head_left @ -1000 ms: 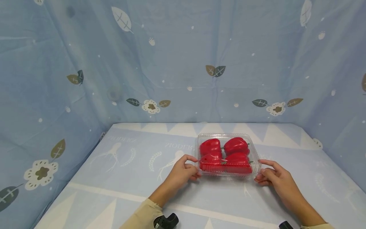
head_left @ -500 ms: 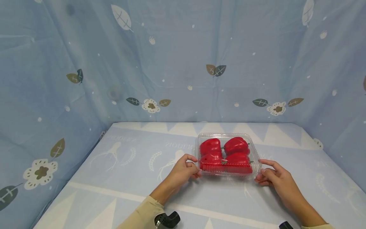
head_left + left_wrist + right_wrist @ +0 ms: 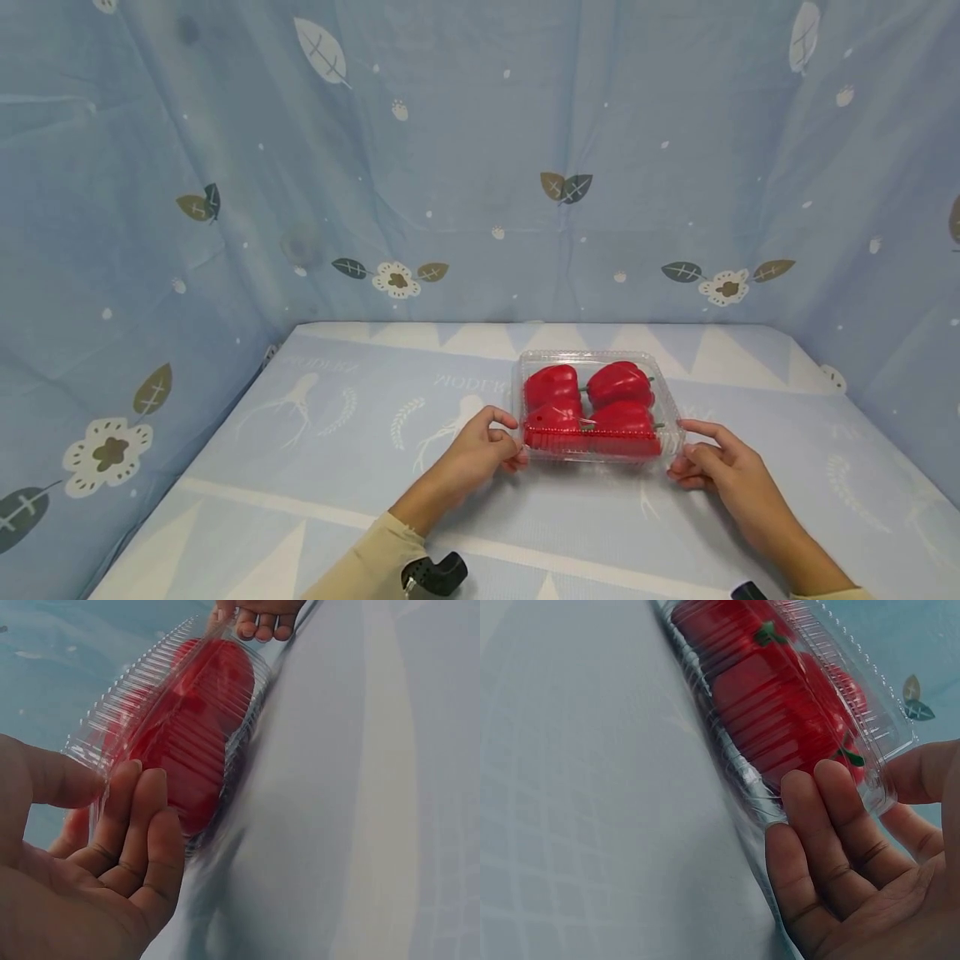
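A clear plastic clamshell box (image 3: 596,357) stands shut on the blue table cloth, right of centre, with several red bell peppers (image 3: 618,383) inside. My left hand (image 3: 513,437) holds its near left corner, thumb on the rim and fingers curled against the side. My right hand (image 3: 678,450) holds the near right corner the same way. In the left wrist view the left hand (image 3: 112,787) pinches the ribbed rim of the box (image 3: 120,682) over the peppers (image 3: 195,742). In the right wrist view the right hand (image 3: 847,795) grips the box (image 3: 855,675), its fingers lying along the side wall.
The table cloth (image 3: 337,467) is pale blue with white prints. Blue curtains with leaf and flower prints (image 3: 397,279) close off the back, left and right. A black wrist-worn camera (image 3: 435,573) shows at the bottom edge by my left sleeve.
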A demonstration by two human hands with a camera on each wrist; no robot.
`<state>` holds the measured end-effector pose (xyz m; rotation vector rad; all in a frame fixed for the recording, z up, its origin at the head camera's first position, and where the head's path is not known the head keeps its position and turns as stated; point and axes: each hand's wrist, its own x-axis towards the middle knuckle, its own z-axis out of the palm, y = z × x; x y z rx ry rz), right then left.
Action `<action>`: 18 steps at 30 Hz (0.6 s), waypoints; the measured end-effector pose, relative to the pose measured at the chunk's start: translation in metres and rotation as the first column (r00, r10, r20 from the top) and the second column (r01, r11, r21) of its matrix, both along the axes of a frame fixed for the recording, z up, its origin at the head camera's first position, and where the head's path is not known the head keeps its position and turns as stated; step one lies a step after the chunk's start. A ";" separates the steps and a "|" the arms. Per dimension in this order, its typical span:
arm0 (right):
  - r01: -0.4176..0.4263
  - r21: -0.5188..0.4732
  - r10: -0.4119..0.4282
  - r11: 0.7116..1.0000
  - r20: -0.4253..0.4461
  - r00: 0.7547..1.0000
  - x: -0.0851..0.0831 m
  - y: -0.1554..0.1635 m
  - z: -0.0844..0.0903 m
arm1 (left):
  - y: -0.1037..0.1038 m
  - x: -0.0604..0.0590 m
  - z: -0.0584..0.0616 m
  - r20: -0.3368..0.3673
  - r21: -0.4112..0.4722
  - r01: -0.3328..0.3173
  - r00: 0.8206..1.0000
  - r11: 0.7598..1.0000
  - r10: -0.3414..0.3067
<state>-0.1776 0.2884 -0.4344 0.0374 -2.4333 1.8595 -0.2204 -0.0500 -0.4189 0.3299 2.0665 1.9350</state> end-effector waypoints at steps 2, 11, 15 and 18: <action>-0.001 0.002 0.001 1.000 0.003 1.000 0.000 0.000 0.000 | -0.001 0.000 0.000 0.003 -0.003 0.009 1.000 1.000 -0.009; 0.005 0.016 -0.005 1.000 0.005 1.000 0.000 0.000 -0.001 | -0.005 0.000 0.002 -0.014 -0.025 0.020 1.000 0.999 -0.020; 0.002 0.004 -0.002 1.000 0.003 1.000 0.001 0.000 0.000 | -0.004 0.000 0.001 -0.019 -0.039 0.010 1.000 0.999 -0.011; -0.001 -0.003 0.001 1.000 0.000 1.000 0.001 0.000 0.001 | -0.003 0.000 0.001 -0.029 -0.050 0.001 1.000 0.999 -0.003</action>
